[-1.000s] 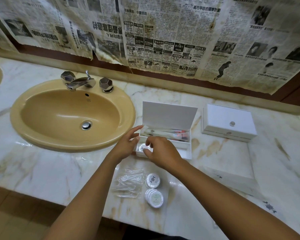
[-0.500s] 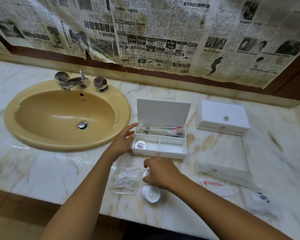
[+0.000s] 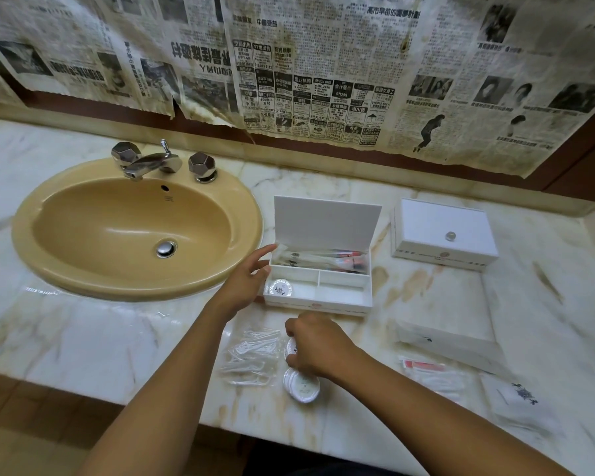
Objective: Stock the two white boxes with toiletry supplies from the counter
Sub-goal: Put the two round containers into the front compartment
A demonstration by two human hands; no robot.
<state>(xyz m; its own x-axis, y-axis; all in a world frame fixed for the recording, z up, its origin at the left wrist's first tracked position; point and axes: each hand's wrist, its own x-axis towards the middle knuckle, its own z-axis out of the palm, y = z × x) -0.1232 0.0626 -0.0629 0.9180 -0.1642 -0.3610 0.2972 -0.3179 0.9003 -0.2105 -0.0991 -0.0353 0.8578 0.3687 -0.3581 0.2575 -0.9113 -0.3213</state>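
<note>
The left hand (image 3: pixel 246 285) lies with straight, relaxed fingers against the left wall of the open white box (image 3: pixel 318 297), which stands on the marble counter (image 3: pixel 83 338) just right of the sink (image 3: pixel 134 228); one round disc (image 3: pixel 281 287) sits in its front left compartment. The right hand (image 3: pixel 315 348), fingers curled, pinches a round white disc (image 3: pixel 290 347) above the stack of discs (image 3: pixel 302 386), beside the clear packets (image 3: pixel 251 355). Farther right stands the closed white box (image 3: pixel 443 231).

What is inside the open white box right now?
The open white box holds wrapped long items in its rear compartment and one round packet front-left. The front-right compartment looks empty. The wrappers hide their contents.
</note>
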